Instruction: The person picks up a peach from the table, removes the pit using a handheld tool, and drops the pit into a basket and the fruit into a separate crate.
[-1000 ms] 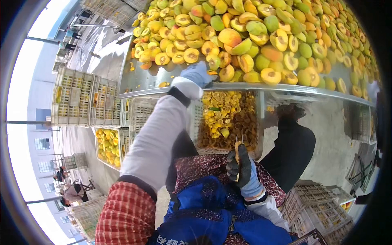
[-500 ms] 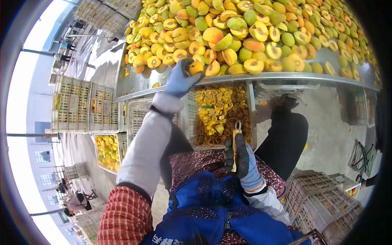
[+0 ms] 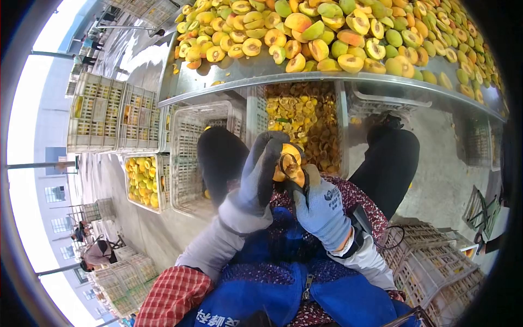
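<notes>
In front of my body, my gloved left hand (image 3: 261,169) is closed around a yellow peach half (image 3: 290,155), cut face towards me. My right hand (image 3: 322,204), in a blue and dark glove, is closed beside it. It grips a pitting tool whose dark metal loop (image 3: 282,162) lies against the peach's cut face. The tool's handle is mostly hidden by the fingers. Below and beyond the hands stands a crate (image 3: 342,131) with yellow scraps and brown pits.
A metal table (image 3: 239,82) heaped with peach halves (image 3: 354,46) spans the front. Left of my knees is a plastic crate (image 3: 182,158), with a fruit-filled crate (image 3: 143,182) beyond. Stacked crates stand at left (image 3: 95,111) and lower right (image 3: 430,267). People are in the left background.
My left hand has come back from the table edge to my lap with a peach half. My right hand has raised the pitting tool to meet it.
</notes>
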`<action>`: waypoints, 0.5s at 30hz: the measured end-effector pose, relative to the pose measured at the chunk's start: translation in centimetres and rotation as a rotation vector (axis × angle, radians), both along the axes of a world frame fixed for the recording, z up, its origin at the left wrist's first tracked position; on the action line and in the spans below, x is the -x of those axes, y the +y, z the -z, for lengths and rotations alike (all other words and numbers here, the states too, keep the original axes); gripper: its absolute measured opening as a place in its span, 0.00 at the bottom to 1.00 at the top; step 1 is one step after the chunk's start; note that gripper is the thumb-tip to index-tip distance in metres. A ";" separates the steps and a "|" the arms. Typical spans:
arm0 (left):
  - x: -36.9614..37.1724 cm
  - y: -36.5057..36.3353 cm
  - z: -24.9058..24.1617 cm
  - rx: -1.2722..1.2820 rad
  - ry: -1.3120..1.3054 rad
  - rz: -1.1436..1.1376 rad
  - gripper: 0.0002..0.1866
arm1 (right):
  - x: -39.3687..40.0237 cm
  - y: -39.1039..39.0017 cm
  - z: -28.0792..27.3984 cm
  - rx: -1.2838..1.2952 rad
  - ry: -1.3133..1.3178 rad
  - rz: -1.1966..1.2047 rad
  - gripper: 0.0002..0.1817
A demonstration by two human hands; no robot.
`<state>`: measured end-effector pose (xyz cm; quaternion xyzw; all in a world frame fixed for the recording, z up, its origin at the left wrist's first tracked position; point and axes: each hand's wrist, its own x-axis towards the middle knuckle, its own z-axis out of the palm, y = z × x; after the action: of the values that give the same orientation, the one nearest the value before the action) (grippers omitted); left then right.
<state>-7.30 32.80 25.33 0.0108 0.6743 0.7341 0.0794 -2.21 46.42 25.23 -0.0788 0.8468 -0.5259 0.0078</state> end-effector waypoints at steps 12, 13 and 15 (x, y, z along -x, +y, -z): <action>-2.2 2.6 -0.1 -0.096 0.165 -0.149 0.19 | -3.7 -1.7 3.1 0.296 0.098 0.068 0.27; -2.3 2.8 -0.5 -0.124 0.147 -0.148 0.19 | -3.9 -1.7 3.5 0.356 0.068 0.084 0.26; -2.3 3.5 -1.2 -0.154 0.129 -0.143 0.20 | -3.6 -1.7 3.1 0.394 0.075 0.090 0.26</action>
<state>-5.03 36.29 26.54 0.0160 0.6187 0.7853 -0.0180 1.40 44.71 22.18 -0.0604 0.7300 -0.6779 -0.0626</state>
